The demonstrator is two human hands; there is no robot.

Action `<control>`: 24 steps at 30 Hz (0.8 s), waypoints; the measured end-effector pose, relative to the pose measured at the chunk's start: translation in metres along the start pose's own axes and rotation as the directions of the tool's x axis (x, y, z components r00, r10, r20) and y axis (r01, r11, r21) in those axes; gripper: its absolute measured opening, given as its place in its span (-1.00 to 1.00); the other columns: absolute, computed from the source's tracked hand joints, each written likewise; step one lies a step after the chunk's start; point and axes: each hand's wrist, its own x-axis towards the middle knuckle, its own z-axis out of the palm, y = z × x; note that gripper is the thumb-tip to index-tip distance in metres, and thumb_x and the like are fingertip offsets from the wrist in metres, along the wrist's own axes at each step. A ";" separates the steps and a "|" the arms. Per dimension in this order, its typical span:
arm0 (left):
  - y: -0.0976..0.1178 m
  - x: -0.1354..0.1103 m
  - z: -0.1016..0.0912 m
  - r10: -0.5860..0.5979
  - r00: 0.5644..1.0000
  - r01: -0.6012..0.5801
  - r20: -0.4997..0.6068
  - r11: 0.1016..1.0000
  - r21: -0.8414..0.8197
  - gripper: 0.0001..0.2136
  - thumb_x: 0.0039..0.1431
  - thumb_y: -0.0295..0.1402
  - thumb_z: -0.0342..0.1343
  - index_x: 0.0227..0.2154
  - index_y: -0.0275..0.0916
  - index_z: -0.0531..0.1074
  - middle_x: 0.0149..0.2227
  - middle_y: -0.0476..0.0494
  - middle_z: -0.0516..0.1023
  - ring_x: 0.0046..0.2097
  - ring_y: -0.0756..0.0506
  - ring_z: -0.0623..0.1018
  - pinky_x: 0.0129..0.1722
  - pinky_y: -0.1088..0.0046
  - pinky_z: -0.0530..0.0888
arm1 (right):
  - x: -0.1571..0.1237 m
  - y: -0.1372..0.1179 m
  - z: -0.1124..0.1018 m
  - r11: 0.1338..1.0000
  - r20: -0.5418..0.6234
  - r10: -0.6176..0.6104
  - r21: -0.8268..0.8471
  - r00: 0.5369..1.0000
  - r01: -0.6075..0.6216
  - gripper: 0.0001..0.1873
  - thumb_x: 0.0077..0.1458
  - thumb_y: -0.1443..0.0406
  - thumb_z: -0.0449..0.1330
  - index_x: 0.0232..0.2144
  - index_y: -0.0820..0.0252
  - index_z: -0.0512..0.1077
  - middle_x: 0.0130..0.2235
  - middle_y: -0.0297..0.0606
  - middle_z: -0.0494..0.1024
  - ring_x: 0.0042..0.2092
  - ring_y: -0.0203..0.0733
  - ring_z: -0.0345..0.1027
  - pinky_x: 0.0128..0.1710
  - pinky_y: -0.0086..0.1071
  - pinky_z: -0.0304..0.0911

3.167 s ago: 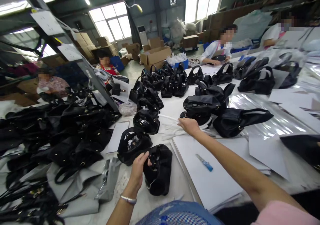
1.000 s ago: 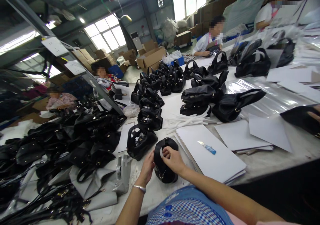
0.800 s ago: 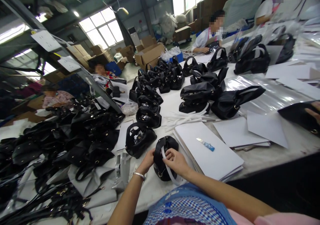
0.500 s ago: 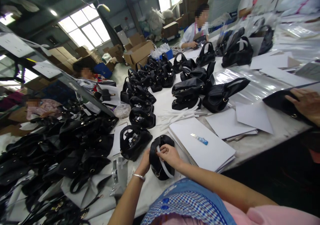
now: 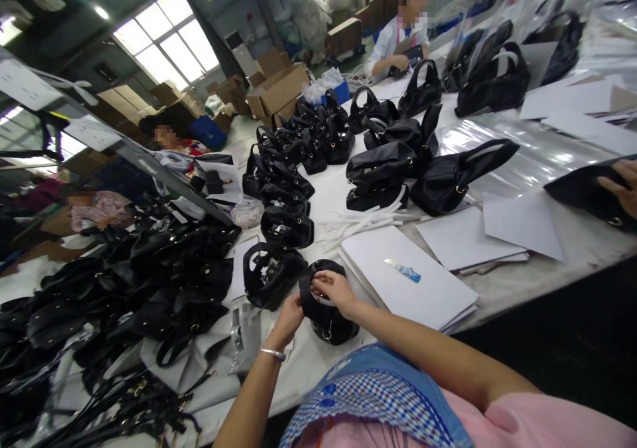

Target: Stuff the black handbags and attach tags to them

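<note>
A: Largest thing in front of us?
B: White table [image 5: 326, 192], then a heap of black bags [image 5: 164, 255] filling our left
A: What's on our right?
B: Stack of white sheets [image 5: 428, 294]; at its far edge we see a loose bundle of white strips [image 5: 361, 222]
A: And our bag?
B: The held bag [image 5: 332, 330] sits on the table directly in front of us, between heap and sheets. Nearest standing bag [image 5: 273, 281] is just beyond it on the left; we can't tell if the two touch
A: Our hands?
B: Left hand [image 5: 290, 316] has its fingers closed on the handle [image 5: 306, 304] from the left. Right hand [image 5: 333, 289] pinches a white strip [image 5: 326, 298] inside the handle loop
A: Small stuff?
B: Blue-gripped knife [image 5: 408, 273] lying on the sheets, apart from our hands, plus a silver-coloured bracelet [image 5: 273, 353] on our left wrist
</note>
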 end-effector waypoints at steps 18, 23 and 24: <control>0.026 -0.019 0.000 -0.095 0.995 0.094 -0.027 0.995 -0.009 -0.54 0.14 -0.05 0.10 -0.05 -0.30 0.50 -0.10 -0.24 0.59 -0.06 -0.23 0.53 0.02 0.25 0.40 | -0.005 -0.001 -0.058 0.573 0.589 -0.097 -0.626 0.803 0.529 -0.55 -0.12 0.55 0.12 -0.27 0.03 0.61 -0.25 -0.32 0.64 -0.19 -0.12 0.49 -0.15 -0.36 0.31; 0.040 -0.027 0.009 -0.231 0.966 0.198 -0.114 0.948 -0.249 -0.32 0.16 0.16 -0.10 0.20 -0.20 0.25 -0.01 -0.29 0.56 0.02 -0.22 0.52 0.12 0.17 0.31 | -0.020 -0.015 -0.057 0.637 0.527 -0.134 -0.602 0.839 0.481 -0.58 0.07 0.47 0.05 -0.11 0.04 0.55 -0.14 -0.29 0.61 -0.10 -0.15 0.47 -0.06 -0.34 0.30; 0.043 -0.028 0.012 -0.220 0.971 0.192 -0.094 0.950 -0.248 -0.34 0.15 0.13 -0.04 0.20 -0.18 0.25 0.00 -0.28 0.55 0.03 -0.22 0.51 0.12 0.17 0.31 | -0.024 -0.017 -0.056 0.662 0.505 -0.143 -0.591 0.851 0.461 -0.59 0.08 0.46 0.05 -0.11 0.05 0.54 -0.14 -0.29 0.61 -0.10 -0.16 0.47 -0.04 -0.35 0.30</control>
